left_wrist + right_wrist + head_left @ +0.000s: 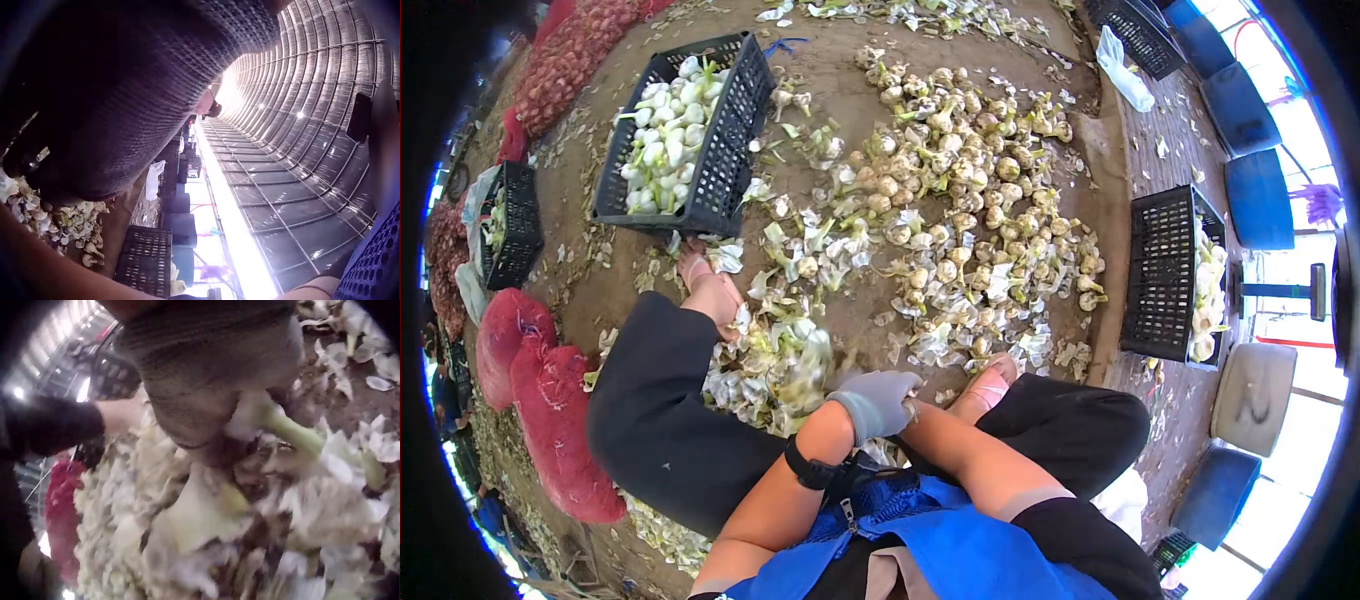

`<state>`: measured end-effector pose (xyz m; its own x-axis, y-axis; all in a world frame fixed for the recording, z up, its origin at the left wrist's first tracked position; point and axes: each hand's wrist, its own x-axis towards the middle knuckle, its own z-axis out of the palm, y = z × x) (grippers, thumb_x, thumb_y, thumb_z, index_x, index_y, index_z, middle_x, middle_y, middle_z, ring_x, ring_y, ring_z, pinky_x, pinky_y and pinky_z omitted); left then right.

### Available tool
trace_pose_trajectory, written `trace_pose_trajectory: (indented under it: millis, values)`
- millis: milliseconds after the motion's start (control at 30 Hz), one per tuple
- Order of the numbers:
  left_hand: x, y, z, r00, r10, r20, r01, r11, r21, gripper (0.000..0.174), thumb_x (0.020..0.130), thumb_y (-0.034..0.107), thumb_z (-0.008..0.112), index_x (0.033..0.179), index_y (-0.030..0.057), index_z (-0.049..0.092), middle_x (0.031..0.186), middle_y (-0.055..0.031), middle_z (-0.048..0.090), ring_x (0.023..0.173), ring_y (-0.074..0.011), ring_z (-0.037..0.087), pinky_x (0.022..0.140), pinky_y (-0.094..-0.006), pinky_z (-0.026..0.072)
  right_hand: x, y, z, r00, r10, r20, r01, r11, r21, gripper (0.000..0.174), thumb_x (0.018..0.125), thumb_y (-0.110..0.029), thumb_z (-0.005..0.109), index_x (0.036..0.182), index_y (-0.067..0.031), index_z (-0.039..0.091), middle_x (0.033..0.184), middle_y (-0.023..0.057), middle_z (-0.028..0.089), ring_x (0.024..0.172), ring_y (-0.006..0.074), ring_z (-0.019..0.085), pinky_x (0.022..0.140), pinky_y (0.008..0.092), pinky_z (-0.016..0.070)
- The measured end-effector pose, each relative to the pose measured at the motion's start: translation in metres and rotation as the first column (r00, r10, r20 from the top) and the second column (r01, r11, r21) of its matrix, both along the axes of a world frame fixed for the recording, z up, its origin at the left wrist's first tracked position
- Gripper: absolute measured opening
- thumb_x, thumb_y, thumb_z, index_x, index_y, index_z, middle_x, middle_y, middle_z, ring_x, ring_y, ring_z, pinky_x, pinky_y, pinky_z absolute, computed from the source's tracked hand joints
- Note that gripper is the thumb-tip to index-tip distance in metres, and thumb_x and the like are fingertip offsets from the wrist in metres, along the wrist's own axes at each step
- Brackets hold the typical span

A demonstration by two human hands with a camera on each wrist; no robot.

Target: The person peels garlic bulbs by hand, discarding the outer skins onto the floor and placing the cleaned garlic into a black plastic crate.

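Grey-gloved, my left hand (878, 402) is near my right foot (988, 388), my right hand (206, 369) above pale peelings (331, 515); I cannot tell either grip.

Bulb pile (1008, 168) between left crate (735, 135) and right crate (1157, 275), loose skins (745, 388) nearer, between the feet (712, 292).

Glove (880, 402): was matt, ribbed knit cloth
Crate (1157, 275): was perforated plastic
Sack (560, 430): was rough mesh
Skins (935, 345): looked thin, papery
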<state>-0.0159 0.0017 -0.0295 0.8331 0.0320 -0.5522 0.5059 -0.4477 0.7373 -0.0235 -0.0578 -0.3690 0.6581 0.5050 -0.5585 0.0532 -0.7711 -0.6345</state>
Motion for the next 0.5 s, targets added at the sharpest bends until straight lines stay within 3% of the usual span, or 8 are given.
trace_pose_trajectory:
  millis: [100, 233, 267, 333, 367, 400, 433, 500]
  values:
    - [0.004, 0.008, 0.012, 0.998, 0.062, 0.001, -0.062, 0.997, -0.041, 0.036, 0.085, 0.026, 0.056, 0.115, 0.0060, 0.055, 0.105, -0.0189, 0.062, 0.098, -0.0343, 0.059, 0.085, -0.0395, 0.0463, 0.063, -0.033, 0.092, 0.892, 0.444, -0.089, -0.445, 0.895, -0.001, 0.053, 0.075, -0.027, 0.064, 0.120, -0.0002, 0.055, 0.124, 0.0178, 0.055, 0.109, 0.0329, 0.056, 0.095, 0.0385, 0.0413]
    - [0.000, 0.004, -0.013, 0.971, 0.180, 0.160, -0.163, 0.980, -0.119, 0.036, 0.084, 0.021, 0.057, 0.116, 0.0053, 0.054, 0.106, -0.0186, 0.062, 0.100, -0.0350, 0.058, 0.087, -0.0395, 0.0457, 0.144, 0.045, 0.236, 0.446, 0.872, -0.201, -0.879, 0.469, 0.083, 0.046, 0.077, -0.030, 0.061, 0.116, -0.0063, 0.060, 0.117, 0.0146, 0.060, 0.105, 0.0324, 0.058, 0.092, 0.0382, 0.0442]
    - [0.000, 0.006, -0.012, 0.970, 0.183, 0.161, -0.165, 0.979, -0.121, 0.036, 0.084, 0.021, 0.057, 0.116, 0.0053, 0.054, 0.106, -0.0186, 0.062, 0.100, -0.0350, 0.058, 0.087, -0.0395, 0.0457, 0.177, 0.047, 0.197, 0.519, 0.853, -0.056, -0.849, 0.522, 0.077, 0.041, 0.079, -0.030, 0.058, 0.116, -0.0127, 0.061, 0.113, 0.0158, 0.062, 0.103, 0.0334, 0.058, 0.092, 0.0373, 0.0445]
    - [0.001, 0.012, -0.006, 0.977, 0.175, 0.124, -0.169, 0.984, -0.059, 0.039, 0.084, 0.020, 0.057, 0.120, 0.0053, 0.053, 0.109, -0.0197, 0.061, 0.102, -0.0354, 0.057, 0.088, -0.0396, 0.0451, 0.243, 0.065, 0.221, 0.774, 0.614, -0.157, -0.633, 0.762, -0.138, 0.038, 0.081, -0.030, 0.054, 0.115, -0.0136, 0.062, 0.109, 0.0147, 0.064, 0.100, 0.0323, 0.060, 0.091, 0.0369, 0.0453]
    - [0.002, 0.015, -0.006, 0.982, 0.166, 0.094, -0.161, 0.985, -0.058, 0.042, 0.084, 0.020, 0.057, 0.122, 0.0055, 0.052, 0.111, -0.0208, 0.060, 0.103, -0.0356, 0.057, 0.090, -0.0398, 0.0445, 0.285, 0.064, 0.192, 0.823, 0.561, -0.088, -0.565, 0.793, -0.228, 0.040, 0.082, -0.030, 0.056, 0.118, -0.0128, 0.060, 0.109, 0.0143, 0.064, 0.099, 0.0308, 0.061, 0.088, 0.0362, 0.0468]
    - [0.004, 0.019, -0.004, 0.981, 0.170, 0.091, -0.165, 0.985, -0.060, 0.042, 0.084, 0.020, 0.057, 0.122, 0.0055, 0.052, 0.111, -0.0208, 0.060, 0.103, -0.0356, 0.057, 0.090, -0.0398, 0.0445, 0.305, 0.065, 0.208, 0.843, 0.489, 0.224, -0.429, 0.863, -0.268, 0.041, 0.082, -0.026, 0.057, 0.121, -0.0129, 0.058, 0.110, 0.0135, 0.064, 0.100, 0.0298, 0.061, 0.087, 0.0363, 0.0477]
    - [0.005, 0.024, -0.002, 0.985, 0.171, 0.038, -0.168, 0.983, -0.070, 0.041, 0.084, 0.021, 0.057, 0.122, 0.0053, 0.052, 0.112, -0.0210, 0.060, 0.104, -0.0357, 0.056, 0.090, -0.0399, 0.0443, 0.342, 0.061, 0.183, 0.859, 0.409, 0.309, -0.350, 0.908, -0.228, 0.043, 0.081, -0.021, 0.057, 0.122, -0.0112, 0.056, 0.115, 0.0123, 0.062, 0.103, 0.0288, 0.060, 0.087, 0.0362, 0.0477]
    - [0.007, 0.028, -0.005, 0.984, 0.177, -0.023, -0.179, 0.981, -0.081, 0.041, 0.084, 0.021, 0.057, 0.122, 0.0051, 0.052, 0.112, -0.0213, 0.059, 0.104, -0.0358, 0.056, 0.090, -0.0400, 0.0442, 0.370, 0.073, 0.205, 0.931, 0.257, 0.260, -0.159, 0.925, -0.345, 0.046, 0.078, -0.015, 0.056, 0.123, -0.0095, 0.056, 0.117, 0.0188, 0.060, 0.105, 0.0318, 0.059, 0.088, 0.0367, 0.0475]
